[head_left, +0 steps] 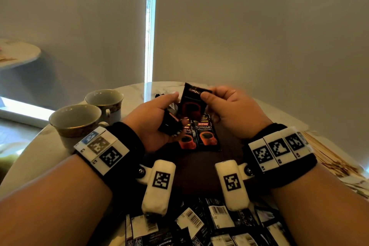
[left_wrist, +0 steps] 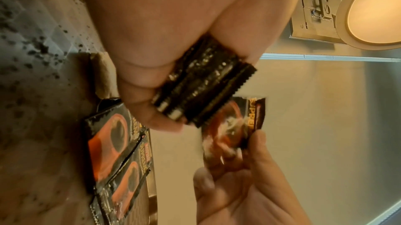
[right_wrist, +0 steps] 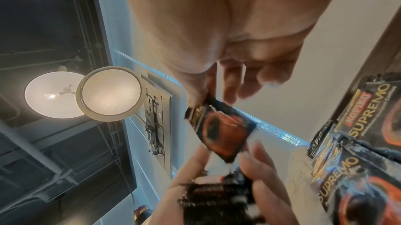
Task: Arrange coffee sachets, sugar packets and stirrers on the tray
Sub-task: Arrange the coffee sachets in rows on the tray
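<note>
Right fingers (head_left: 207,97) pinch one sachet (head_left: 192,104); left fingers (left_wrist: 152,113) clasp a bundle (left_wrist: 201,81).

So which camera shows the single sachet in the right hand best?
The right wrist view: the sachet shows its printed cup face, pinched at its top by the right hand. The head view shows it dark and blurred; the left wrist view shows it partly hidden and blurred.

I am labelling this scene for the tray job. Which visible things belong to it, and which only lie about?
Job: left hand gripping a sachet stack; right hand pinching a single sachet; two sachets on the tray; stirrers.
Lying about: two cups.
</note>
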